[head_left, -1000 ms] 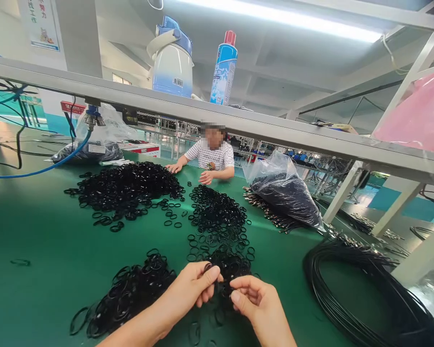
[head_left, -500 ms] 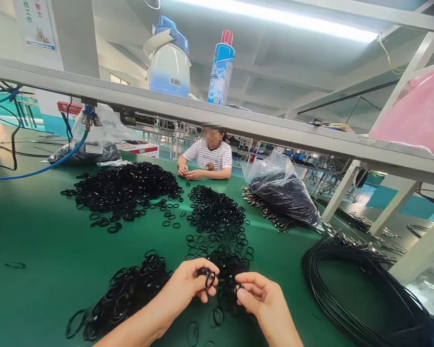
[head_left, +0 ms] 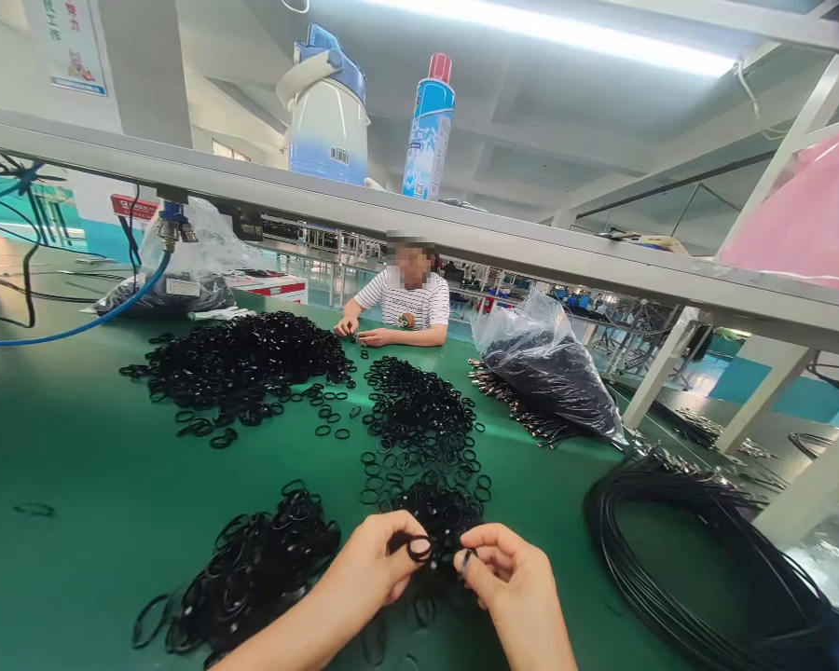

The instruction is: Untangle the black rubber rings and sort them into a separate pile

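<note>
Two rings in hand. Left hand [head_left: 370, 573] pinches a ring [head_left: 419, 548] between thumb and forefinger; right hand [head_left: 517, 587] pinches a second ring [head_left: 465, 562] the same way. Both are held just above the small pile [head_left: 440, 508] on the table [head_left: 76, 466]. The hands have closed in since half a second ago, so the rings are nearly touching and look like they're being paired. Loose pile [head_left: 252, 568] left of the left wrist, cable coil [head_left: 671, 550] to the right. Co-worker [head_left: 409, 303] sits opposite.

Wall poster [head_left: 76, 48] with Chinese characters too small to read, spray can [head_left: 430, 135] lettering blurred, barcode sticker [head_left: 340, 156] on jug [head_left: 322, 112], red sign [head_left: 134, 207] illegible, nothing else readable.
</note>
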Demonstrator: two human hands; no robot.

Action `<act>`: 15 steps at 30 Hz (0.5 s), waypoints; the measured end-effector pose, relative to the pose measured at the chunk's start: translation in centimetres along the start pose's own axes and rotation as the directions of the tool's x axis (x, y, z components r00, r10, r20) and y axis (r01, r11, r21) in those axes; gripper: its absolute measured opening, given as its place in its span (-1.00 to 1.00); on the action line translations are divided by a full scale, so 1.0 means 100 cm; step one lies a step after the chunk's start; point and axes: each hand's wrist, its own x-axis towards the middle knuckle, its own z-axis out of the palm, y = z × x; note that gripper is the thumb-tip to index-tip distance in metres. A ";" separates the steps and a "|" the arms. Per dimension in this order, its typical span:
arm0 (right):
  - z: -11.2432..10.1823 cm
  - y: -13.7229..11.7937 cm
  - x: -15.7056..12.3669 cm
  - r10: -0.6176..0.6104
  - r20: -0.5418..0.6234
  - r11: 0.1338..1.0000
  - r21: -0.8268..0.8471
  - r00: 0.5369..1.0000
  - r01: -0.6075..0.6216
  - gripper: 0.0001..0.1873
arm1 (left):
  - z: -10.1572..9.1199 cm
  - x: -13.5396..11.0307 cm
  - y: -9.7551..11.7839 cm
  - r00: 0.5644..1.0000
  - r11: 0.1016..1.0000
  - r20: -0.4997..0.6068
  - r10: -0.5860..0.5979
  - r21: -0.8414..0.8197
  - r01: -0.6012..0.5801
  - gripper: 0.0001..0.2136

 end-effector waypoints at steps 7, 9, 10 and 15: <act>-0.003 -0.001 0.002 0.000 0.096 0.999 0.049 0.995 -0.005 -0.77 | -0.004 -0.003 0.004 0.996 0.994 0.093 -0.006 -0.110 0.016 -0.69; -0.002 -0.002 0.001 -0.039 0.127 0.997 0.068 0.991 0.030 -0.81 | -0.001 -0.004 0.005 0.994 0.988 0.106 -0.015 -0.153 0.032 -0.71; -0.001 -0.004 0.000 -0.054 0.148 0.997 0.059 0.988 0.046 -0.82 | 0.000 -0.004 0.005 0.993 0.983 0.112 -0.023 -0.178 0.043 -0.71; 0.005 -0.015 -0.006 -0.106 0.237 0.966 -0.206 0.966 0.157 -0.79 | 0.007 -0.003 0.002 0.982 0.987 0.190 -0.007 -0.157 0.038 -0.65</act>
